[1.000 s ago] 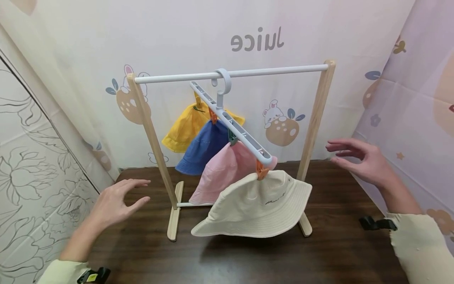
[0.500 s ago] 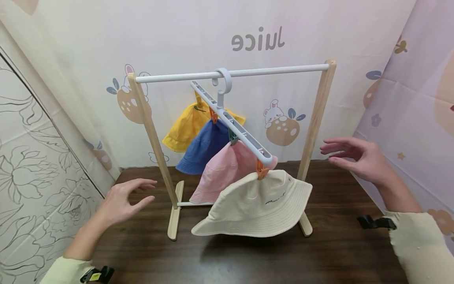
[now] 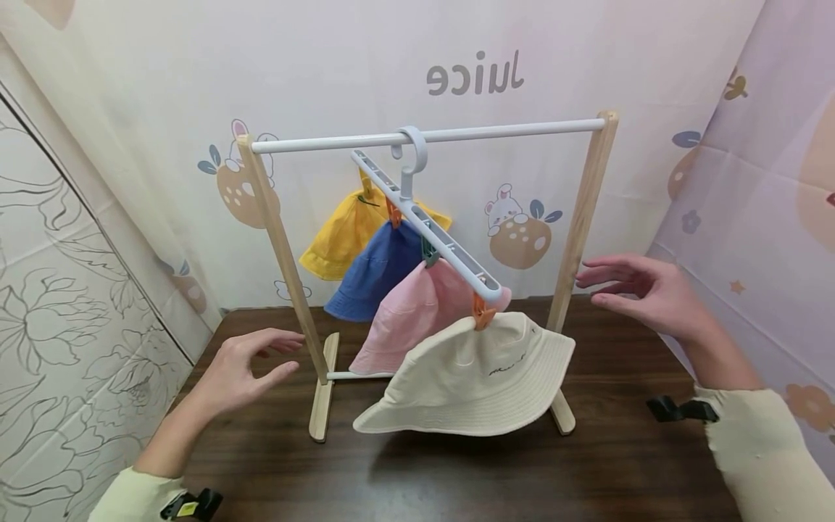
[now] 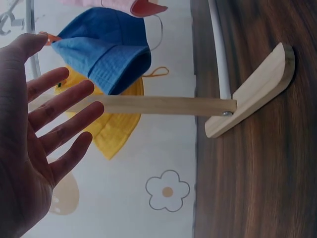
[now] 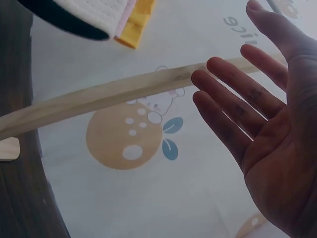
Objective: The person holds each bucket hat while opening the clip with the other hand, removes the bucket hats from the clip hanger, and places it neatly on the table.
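The wooden rack (image 3: 581,225) is flanked on the table (image 3: 443,482) by the left hand (image 3: 238,370) and right hand (image 3: 659,293), each grip loose, fingers apart. From the white hanger (image 3: 424,224), hats (image 3: 407,319) are hung, the cream hat (image 3: 470,377) nearest.

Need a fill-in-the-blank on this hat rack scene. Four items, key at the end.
1. The blue bucket hat hangs between the pink bucket hat and the ____ one.
2. The clothespin on the pink bucket hat is dark ____.
3. In all, ____ bucket hats hang from the hanger.
4. The left hand and the right hand are both holding ____.

Missing words: yellow; green; four; nothing.
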Demonstrator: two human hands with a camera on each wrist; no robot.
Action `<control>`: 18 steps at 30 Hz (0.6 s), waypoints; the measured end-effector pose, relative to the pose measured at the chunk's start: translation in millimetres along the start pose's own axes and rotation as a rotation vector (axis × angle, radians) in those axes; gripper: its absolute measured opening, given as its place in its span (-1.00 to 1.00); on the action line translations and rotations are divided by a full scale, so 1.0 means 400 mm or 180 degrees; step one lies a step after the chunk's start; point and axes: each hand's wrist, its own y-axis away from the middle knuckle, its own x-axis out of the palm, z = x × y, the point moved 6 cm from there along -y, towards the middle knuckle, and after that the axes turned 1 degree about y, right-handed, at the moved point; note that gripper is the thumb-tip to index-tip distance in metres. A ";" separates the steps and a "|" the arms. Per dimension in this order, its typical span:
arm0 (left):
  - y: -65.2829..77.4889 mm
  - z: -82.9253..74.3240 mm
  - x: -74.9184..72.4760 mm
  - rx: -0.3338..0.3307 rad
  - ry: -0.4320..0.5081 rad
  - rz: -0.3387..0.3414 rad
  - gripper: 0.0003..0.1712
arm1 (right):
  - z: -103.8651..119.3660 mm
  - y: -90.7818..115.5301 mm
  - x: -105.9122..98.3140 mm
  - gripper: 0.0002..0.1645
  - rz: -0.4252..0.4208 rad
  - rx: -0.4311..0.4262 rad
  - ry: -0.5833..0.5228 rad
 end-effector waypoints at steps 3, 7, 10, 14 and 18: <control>-0.009 -0.009 0.007 0.0048 0.0059 0.0021 -0.57 | 0.005 -0.009 0.008 -0.38 0.0026 -0.0016 -0.0004; -0.023 -0.016 0.022 0.0121 0.0129 0.0079 -0.57 | 0.010 -0.018 0.024 -0.38 0.0068 -0.0025 -0.0097; -0.030 -0.021 0.033 0.0164 0.0175 0.0105 -0.55 | 0.013 -0.022 0.040 -0.36 0.0109 -0.0041 -0.0132; -0.030 -0.027 0.038 0.0179 0.0226 0.0095 -0.55 | 0.020 -0.029 0.057 -0.35 0.0158 -0.0105 -0.0139; -0.032 -0.035 0.038 0.0203 0.0311 0.0064 -0.54 | 0.026 -0.036 0.066 -0.33 0.0171 -0.0184 -0.0165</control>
